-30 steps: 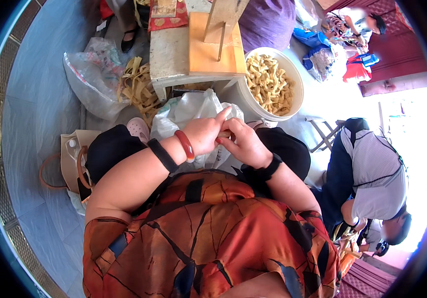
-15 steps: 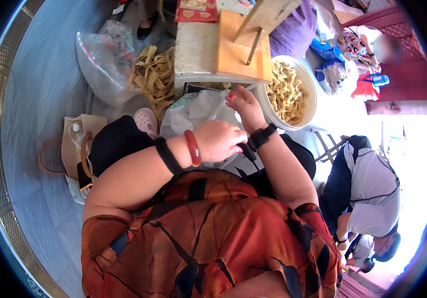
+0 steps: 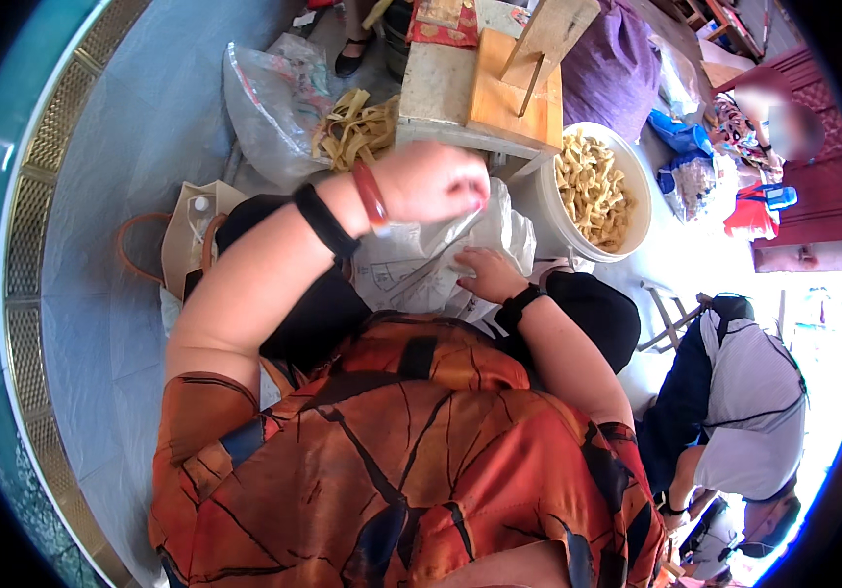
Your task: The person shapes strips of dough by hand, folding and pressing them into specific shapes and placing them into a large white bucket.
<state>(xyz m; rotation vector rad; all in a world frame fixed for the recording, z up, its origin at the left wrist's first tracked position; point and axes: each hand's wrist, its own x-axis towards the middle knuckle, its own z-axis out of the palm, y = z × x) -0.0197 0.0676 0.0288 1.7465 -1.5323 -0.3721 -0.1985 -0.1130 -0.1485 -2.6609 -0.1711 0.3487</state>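
My left hand point(image 3: 433, 183), with a reddish-brown bangle and a black band on its arm, is raised in front of a small worn table. Its fingers are curled in and slightly blurred; whatever they may hold is hidden. A white plastic bag point(image 3: 392, 265) lies across my lap below it. Against the bag's right side rests my right hand point(image 3: 492, 274), wearing a black watch, its fingers stretched out over the plastic. On the table point(image 3: 431, 93) stands a wooden board point(image 3: 509, 103) with an upright plank and a peg.
A white bucket point(image 3: 643, 211) of folded tan strips stands right of the table. Loose tan strips point(image 3: 354, 127) lie to its left beside a clear plastic bag point(image 3: 269, 113). A beige handbag point(image 3: 181, 230) sits at my left. People sit at the right, near a folding stool point(image 3: 671, 314).
My left hand has risen away from my right hand, toward the table. My right hand has lowered onto the white bag. The dark object between them no longer shows. The view has shifted.
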